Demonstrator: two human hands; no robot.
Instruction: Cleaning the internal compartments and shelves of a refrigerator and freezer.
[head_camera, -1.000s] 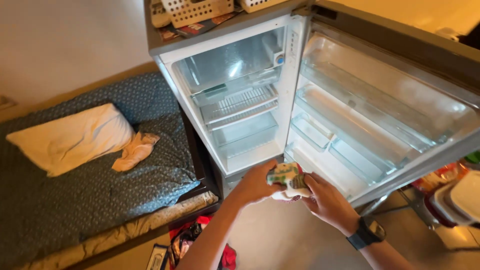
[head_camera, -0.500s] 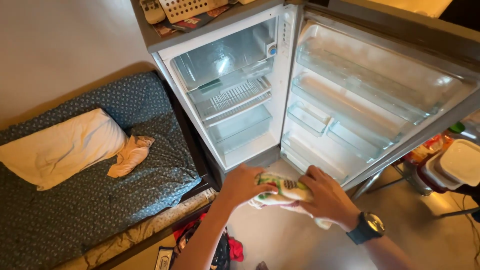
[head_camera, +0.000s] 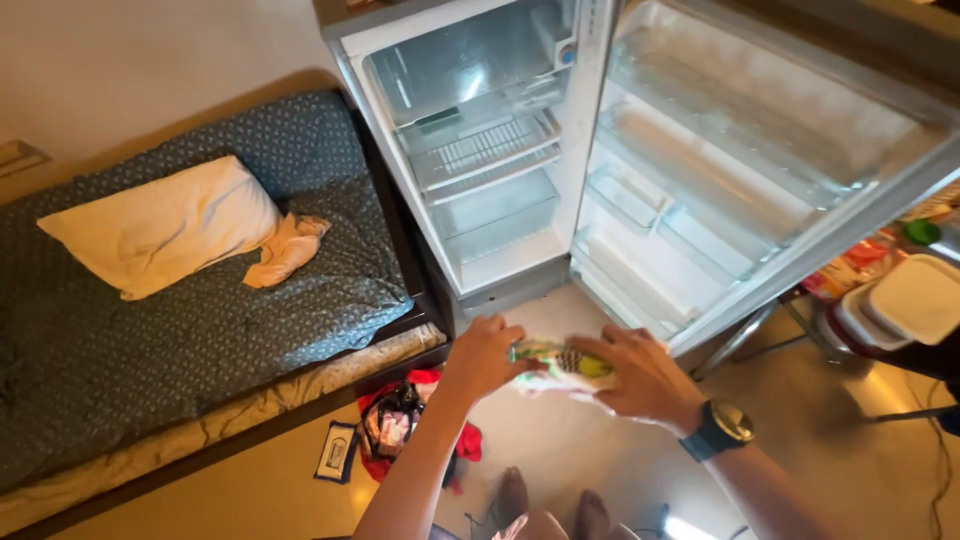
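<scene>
**Soft printed cloth bunched between two hands at the open fridge**

Cotton-like and limp, the patterned cloth (head_camera: 560, 366) sits crumpled between both hands, in the air above the tiled floor (head_camera: 560, 460) and just in front of the foot of the open fridge (head_camera: 480, 180). It is pale with green, yellow and reddish print, rumpled into a loose wad with a corner hanging below. The left hand (head_camera: 485, 355) closes its grip on the cloth's left end, fingers curled round it; the right hand (head_camera: 640, 375), with a dark wristwatch (head_camera: 718, 428) on the wrist, is clamped over the right end, fingers spread across the top.

By its look the cloth is light, soft and easy to fold, not slippery and in no way fragile; it will sag wherever it is not held, so it seems best taken by a gathered bunch or by two corners.

The fridge is hard and smooth: a grey metal case, white plastic lining, a wire rack (head_camera: 480, 155) and clear plastic shelves. Its door (head_camera: 740, 170) swings out to the right, with clear bins along the inside. To the left lies a bed (head_camera: 180, 330) in dark blue speckled fabric, bearing a cream pillow (head_camera: 165, 225) and a small peach rag (head_camera: 285, 250). On the floor near the bed's edge lies a heap of red and dark items (head_camera: 400, 430). At the far right stands a white-lidded container (head_camera: 910, 305)
</scene>
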